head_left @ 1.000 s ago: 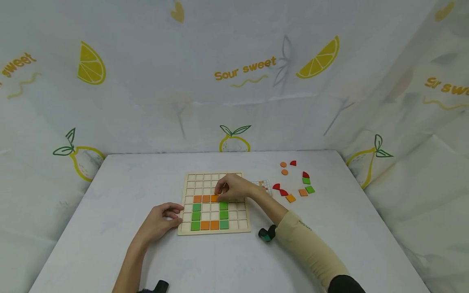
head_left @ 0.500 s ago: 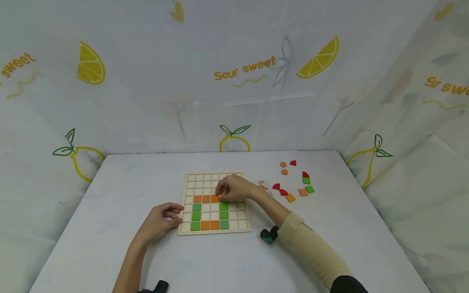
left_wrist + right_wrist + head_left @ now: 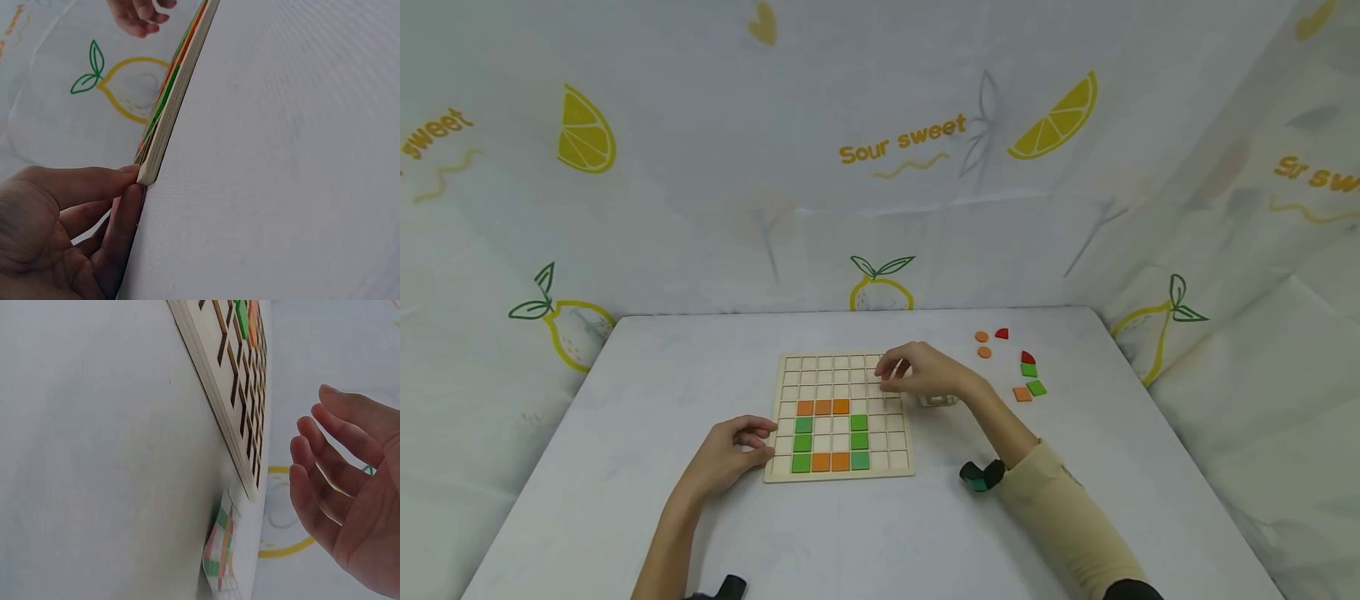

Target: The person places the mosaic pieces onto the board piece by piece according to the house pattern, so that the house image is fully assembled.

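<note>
A wooden grid board (image 3: 891,460) lies flat on the table, with green tiles (image 3: 802,442) and orange tiles (image 3: 822,407) set in some of its squares as a ring-like outline. At the board's left edge, my left hand (image 3: 727,454) rests with fingers and thumb touching the side; in the left wrist view the thumb tip meets the board's corner (image 3: 147,175). Over the board's right side hovers my right hand (image 3: 925,369). Its fingers are loosely bent and hold nothing in the right wrist view. A printed pattern card (image 3: 220,550), slightly bent up, lies near the board.
Loose pieces lie to the right: orange discs (image 3: 982,337), red quarter-rounds (image 3: 1028,357), green squares (image 3: 1036,387) and an orange square (image 3: 1022,394). The right forearm covers part of this area. A lemon-print cloth (image 3: 722,208) hangs behind the table.
My right hand has left the orange tile row and moved right and slightly up, uncovering the third orange tile. Its forearm now hides some loose pieces. My left hand stays put.
</note>
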The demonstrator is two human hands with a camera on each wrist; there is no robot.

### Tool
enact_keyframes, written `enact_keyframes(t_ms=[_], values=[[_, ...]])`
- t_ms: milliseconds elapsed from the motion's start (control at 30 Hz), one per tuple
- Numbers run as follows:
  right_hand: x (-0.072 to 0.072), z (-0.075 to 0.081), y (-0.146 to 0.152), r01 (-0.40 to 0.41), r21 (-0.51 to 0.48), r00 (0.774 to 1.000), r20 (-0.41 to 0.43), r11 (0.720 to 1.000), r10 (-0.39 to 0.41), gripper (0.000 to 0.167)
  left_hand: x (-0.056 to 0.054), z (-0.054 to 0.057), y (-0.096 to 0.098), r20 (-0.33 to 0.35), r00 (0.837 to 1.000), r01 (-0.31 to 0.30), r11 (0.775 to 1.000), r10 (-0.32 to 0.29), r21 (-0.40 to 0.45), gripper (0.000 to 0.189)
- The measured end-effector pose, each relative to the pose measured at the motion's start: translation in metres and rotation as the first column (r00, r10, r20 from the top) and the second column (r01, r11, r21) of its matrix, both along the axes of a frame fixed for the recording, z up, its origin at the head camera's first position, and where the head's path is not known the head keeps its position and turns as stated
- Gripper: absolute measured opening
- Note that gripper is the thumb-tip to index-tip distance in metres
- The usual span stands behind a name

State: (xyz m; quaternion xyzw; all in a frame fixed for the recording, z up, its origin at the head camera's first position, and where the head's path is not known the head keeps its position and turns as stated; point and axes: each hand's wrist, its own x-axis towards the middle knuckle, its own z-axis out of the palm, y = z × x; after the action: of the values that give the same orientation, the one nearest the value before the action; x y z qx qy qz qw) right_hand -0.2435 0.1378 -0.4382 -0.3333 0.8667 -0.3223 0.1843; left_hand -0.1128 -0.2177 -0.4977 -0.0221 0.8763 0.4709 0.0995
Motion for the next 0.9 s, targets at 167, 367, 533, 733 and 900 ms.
enact_keyframes(t_ms=[167, 367, 533, 733, 900], values=[[0.0, 0.006, 0.034, 0.074, -0.005, 0.997, -0.008, 0.997, -0.074, 0.03, 0.0, -0.001, 0.001, 0.002, 1.0, -0.008, 1.0, 0.008, -0.005, 0.039], [0.004, 0.009, 0.08, 0.166, -0.018, 0.986, -0.018, 0.986, -0.166, 0.031, 0.0, -0.002, 0.001, 0.003, 1.0, -0.013, 1.0, 0.013, -0.002, 0.037], [0.009, 0.009, 0.116, 0.238, -0.014, 0.97, -0.043, 0.971, -0.239, 0.032, 0.0, -0.003, 0.002, 0.008, 1.0, -0.026, 1.0, 0.026, -0.009, 0.036], [0.018, 0.003, 0.157, 0.298, 0.033, 0.955, -0.005, 0.954, -0.298, 0.032, 0.001, -0.002, 0.002, 0.005, 1.0, -0.02, 1.0, 0.02, -0.001, 0.038], [0.028, -0.004, 0.183, 0.351, 0.077, 0.934, 0.034, 0.933, -0.354, 0.032, 0.0, -0.001, 0.001, 0.003, 1.0, -0.014, 1.0, 0.014, -0.001, 0.038]])
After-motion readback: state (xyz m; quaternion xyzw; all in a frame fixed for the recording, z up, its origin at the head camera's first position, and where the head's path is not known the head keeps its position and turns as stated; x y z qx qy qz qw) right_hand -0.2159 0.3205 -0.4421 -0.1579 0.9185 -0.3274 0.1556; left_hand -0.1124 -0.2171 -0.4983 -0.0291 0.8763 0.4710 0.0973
